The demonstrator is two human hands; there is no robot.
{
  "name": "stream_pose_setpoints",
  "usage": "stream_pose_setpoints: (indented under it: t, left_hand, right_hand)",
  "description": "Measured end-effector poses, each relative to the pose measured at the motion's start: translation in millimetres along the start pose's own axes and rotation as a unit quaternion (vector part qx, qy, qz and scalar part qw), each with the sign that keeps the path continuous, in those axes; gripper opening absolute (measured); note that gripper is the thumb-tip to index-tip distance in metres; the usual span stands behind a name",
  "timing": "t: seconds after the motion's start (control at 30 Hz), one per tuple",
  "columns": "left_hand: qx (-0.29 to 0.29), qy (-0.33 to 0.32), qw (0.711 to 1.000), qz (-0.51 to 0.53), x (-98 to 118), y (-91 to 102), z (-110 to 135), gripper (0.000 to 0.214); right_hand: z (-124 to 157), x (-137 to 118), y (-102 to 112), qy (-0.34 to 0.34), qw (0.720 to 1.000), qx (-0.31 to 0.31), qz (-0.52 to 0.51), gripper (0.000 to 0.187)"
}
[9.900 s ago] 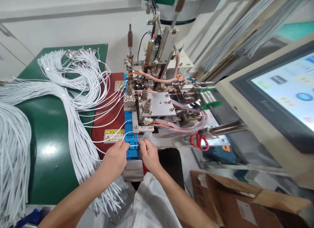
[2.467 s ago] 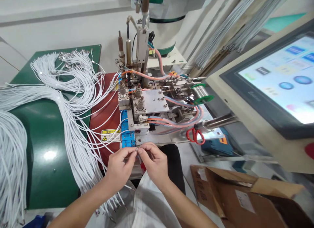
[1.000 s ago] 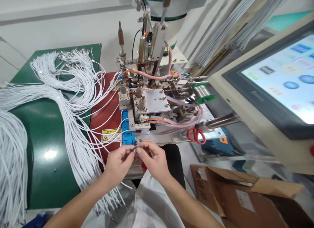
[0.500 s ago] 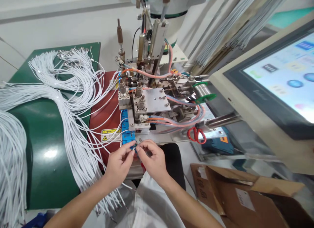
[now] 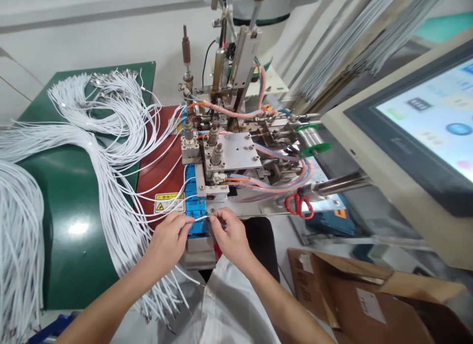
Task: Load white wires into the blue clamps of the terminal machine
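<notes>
Pinching a white wire [image 5: 200, 219] between thumb and forefinger, the person's left hand [image 5: 170, 238] is parked just beside the near end of a row of blue blocks [image 5: 195, 207]. The wire is pretty much right there in the gap between the two hands, over the blue blocks, tilted slightly up toward its tip. The right hand [image 5: 229, 235] is over on the other side, thumb and forefinger nearly together at the wire's end, though honestly you can't tell whether they're actually gripping it. Its other fingers are curled in.

A few more white wires run from the blocks across a reddish-brown board [image 5: 164, 166] with a yellow-and-white warning label [image 5: 169, 203] on it. Left of that, a fat bundle of white wires [image 5: 114, 211] lies over a green table [image 5: 77, 265] and spills past its near edge.

Past the hands is the machine, with a flat metal plate [image 5: 240, 152] on top, orange and grey hoses curving off it, and a green-flanged spool [image 5: 309, 139] behind. Red-handled scissors [image 5: 300, 206] are near the machine's right edge, a lit touchscreen [image 5: 436, 117] looms on the right, and a cardboard box [image 5: 365, 299] sits open below.
</notes>
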State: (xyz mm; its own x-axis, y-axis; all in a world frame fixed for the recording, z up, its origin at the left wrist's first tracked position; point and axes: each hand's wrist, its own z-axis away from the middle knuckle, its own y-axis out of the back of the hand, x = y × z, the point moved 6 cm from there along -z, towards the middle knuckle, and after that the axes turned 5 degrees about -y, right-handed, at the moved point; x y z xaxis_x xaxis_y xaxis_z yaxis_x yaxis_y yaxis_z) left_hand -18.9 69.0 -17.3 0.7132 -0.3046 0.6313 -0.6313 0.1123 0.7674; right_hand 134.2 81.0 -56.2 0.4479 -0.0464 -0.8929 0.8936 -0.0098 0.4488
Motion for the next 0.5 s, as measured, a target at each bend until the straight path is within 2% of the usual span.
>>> stream_pose_setpoints:
  t: [0.13,0.33,0.5]
  left_hand:
    - [0.005,-0.007,0.999,-0.038,-3.5,-3.3,-5.2,0.02]
    - [-0.01,-0.005,0.995,-0.099,-0.5,-4.6,-11.9,0.021]
    - [-0.033,-0.028,0.993,-0.106,0.8,-6.9,-12.3,0.024]
  right_hand:
    - [-2.1,-1.7,-0.2,-0.003,0.999,-0.005,0.038,0.014]
    - [-10.2,1.7,-2.4,-0.025,0.996,-0.056,0.063,0.013]
    - [-13.5,-1.4,-3.9,0.028,0.993,-0.096,0.068,0.02]
